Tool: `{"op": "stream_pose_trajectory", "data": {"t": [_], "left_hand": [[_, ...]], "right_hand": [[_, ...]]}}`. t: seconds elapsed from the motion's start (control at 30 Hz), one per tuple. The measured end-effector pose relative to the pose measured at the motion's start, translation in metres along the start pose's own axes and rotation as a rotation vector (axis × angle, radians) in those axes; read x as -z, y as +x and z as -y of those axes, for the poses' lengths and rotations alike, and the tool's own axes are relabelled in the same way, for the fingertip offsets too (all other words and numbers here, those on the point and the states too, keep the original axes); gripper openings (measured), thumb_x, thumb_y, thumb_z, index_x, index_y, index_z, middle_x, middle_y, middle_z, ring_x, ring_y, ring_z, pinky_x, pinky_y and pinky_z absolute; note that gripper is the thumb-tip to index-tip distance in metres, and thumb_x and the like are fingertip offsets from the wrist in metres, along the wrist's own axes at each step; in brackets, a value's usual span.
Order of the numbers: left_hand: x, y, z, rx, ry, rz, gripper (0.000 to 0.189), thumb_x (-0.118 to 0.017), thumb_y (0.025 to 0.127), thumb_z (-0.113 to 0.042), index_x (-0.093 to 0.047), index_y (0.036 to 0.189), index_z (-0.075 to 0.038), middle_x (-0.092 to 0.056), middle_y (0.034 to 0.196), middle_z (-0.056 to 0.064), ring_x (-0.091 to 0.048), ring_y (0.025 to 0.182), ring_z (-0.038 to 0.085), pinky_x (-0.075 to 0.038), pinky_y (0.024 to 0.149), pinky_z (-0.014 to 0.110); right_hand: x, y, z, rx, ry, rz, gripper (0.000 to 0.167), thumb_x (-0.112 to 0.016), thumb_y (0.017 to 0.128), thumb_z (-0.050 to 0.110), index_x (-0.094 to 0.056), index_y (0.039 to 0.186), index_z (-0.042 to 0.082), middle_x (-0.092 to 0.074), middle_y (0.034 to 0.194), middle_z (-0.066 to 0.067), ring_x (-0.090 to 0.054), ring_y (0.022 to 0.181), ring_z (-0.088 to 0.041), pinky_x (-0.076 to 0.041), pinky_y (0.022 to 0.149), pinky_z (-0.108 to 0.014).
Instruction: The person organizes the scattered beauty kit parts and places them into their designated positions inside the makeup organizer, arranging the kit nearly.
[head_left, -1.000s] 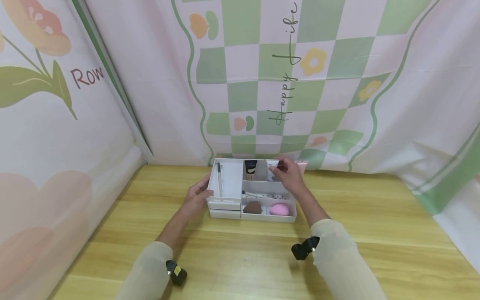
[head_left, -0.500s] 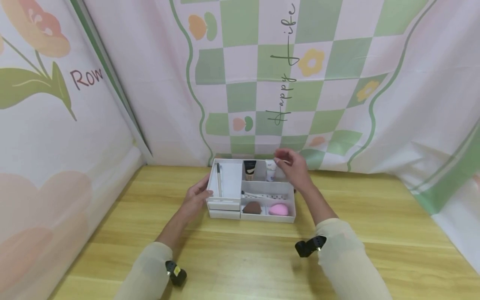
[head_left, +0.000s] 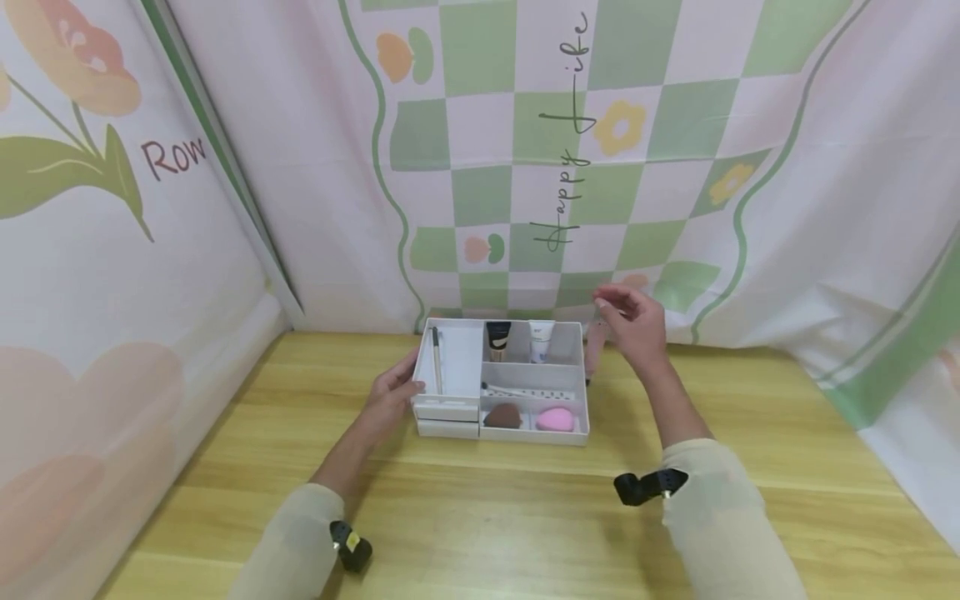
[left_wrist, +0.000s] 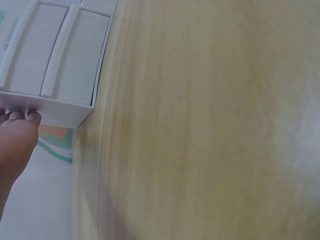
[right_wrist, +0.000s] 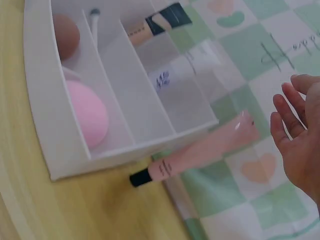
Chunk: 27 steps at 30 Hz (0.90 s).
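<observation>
My left hand (head_left: pixel 395 390) holds the left side of a white desk organizer (head_left: pixel 534 439), thumb at its rim; in the left wrist view its fingers lie against the side wall (left_wrist: pixel 62 111). To the right of the organizer, my right hand (head_left: pixel 636 323) is raised with nothing in it, fingers loosely bent. A pink squeeze tube (right_wrist: pixel 205 147) with a black cap leans cap down just outside the organizer's right wall, a gap away from the hand in the right wrist view. Upright in the back right compartment stand a white tube (head_left: pixel 540 342) and a black and beige tube (head_left: pixel 498 340).
A makeup brush (head_left: pixel 438 358) lies in the organizer's left tray, above two small drawers (head_left: pixel 447 412). A slim spotted item (head_left: pixel 528 392) lies in the middle compartment. In front sit a brown sponge (head_left: pixel 502 416) and a pink sponge (head_left: pixel 555 419). A patterned curtain (head_left: pixel 487 192) hangs behind.
My right hand has let go of the white tube and moved right, past the organizer's wall to above the pink tube. The white tube stays in its compartment. My left hand keeps its place.
</observation>
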<state>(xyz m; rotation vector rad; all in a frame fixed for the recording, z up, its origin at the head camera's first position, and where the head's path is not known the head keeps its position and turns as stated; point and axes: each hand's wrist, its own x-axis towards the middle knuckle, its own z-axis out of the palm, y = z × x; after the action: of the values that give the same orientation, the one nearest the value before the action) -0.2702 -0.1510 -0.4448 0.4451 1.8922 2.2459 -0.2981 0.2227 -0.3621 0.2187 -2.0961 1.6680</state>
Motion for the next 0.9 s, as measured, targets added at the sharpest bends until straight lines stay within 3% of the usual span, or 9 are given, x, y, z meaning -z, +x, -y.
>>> {"op": "stream_pose_trajectory", "data": {"t": [0.17, 0.3, 0.5, 0.7, 0.9], "left_hand": [[0.000, 0.000, 0.000, 0.018, 0.009, -0.010, 0.068, -0.045, 0.098, 0.005, -0.016, 0.160, 0.003, -0.010, 0.171, 0.018, -0.013, 0.160, 0.035, -0.024, 0.127, 0.037], [0.000, 0.001, 0.000, 0.028, 0.007, -0.014, 0.068, -0.045, 0.098, 0.005, -0.018, 0.160, 0.003, -0.011, 0.172, 0.018, -0.014, 0.160, 0.034, -0.025, 0.126, 0.036], [0.000, 0.002, 0.000, 0.033, 0.021, -0.024, 0.068, -0.046, 0.098, 0.004, -0.019, 0.160, 0.002, -0.012, 0.172, 0.017, -0.014, 0.160, 0.034, -0.025, 0.126, 0.037], [0.000, 0.003, -0.001, 0.026, 0.010, -0.024, 0.067, -0.045, 0.098, 0.004, -0.019, 0.160, 0.003, -0.012, 0.172, 0.017, -0.014, 0.160, 0.034, -0.024, 0.127, 0.038], [0.002, 0.002, 0.000, 0.019, 0.017, -0.015, 0.067, -0.045, 0.098, 0.005, -0.018, 0.160, 0.003, -0.011, 0.172, 0.017, -0.012, 0.160, 0.034, -0.023, 0.128, 0.038]], "right_hand": [[0.010, -0.003, -0.016, -0.055, 0.037, -0.059, 0.026, -0.066, 0.096, 0.006, -0.064, 0.117, -0.008, -0.070, 0.093, 0.025, -0.065, 0.093, 0.007, -0.055, 0.085, -0.003], [0.017, -0.006, -0.027, -0.120, 0.011, -0.057, 0.027, -0.065, 0.097, 0.009, -0.062, 0.121, -0.003, -0.066, 0.094, 0.028, -0.062, 0.095, 0.008, -0.052, 0.088, -0.001], [0.022, -0.011, -0.042, -0.202, 0.008, -0.004, 0.041, -0.064, 0.098, 0.013, -0.055, 0.133, -0.007, -0.063, 0.095, 0.033, -0.060, 0.099, 0.012, -0.049, 0.091, 0.001], [0.021, -0.015, -0.052, -0.228, 0.058, 0.094, 0.053, -0.064, 0.098, 0.011, -0.044, 0.141, -0.012, -0.063, 0.097, 0.033, -0.060, 0.098, 0.013, -0.052, 0.089, -0.001], [0.015, -0.017, -0.056, -0.235, -0.017, 0.131, 0.050, -0.064, 0.098, 0.009, -0.047, 0.140, -0.012, -0.060, 0.093, 0.033, -0.058, 0.093, 0.013, -0.052, 0.087, -0.002]]}}
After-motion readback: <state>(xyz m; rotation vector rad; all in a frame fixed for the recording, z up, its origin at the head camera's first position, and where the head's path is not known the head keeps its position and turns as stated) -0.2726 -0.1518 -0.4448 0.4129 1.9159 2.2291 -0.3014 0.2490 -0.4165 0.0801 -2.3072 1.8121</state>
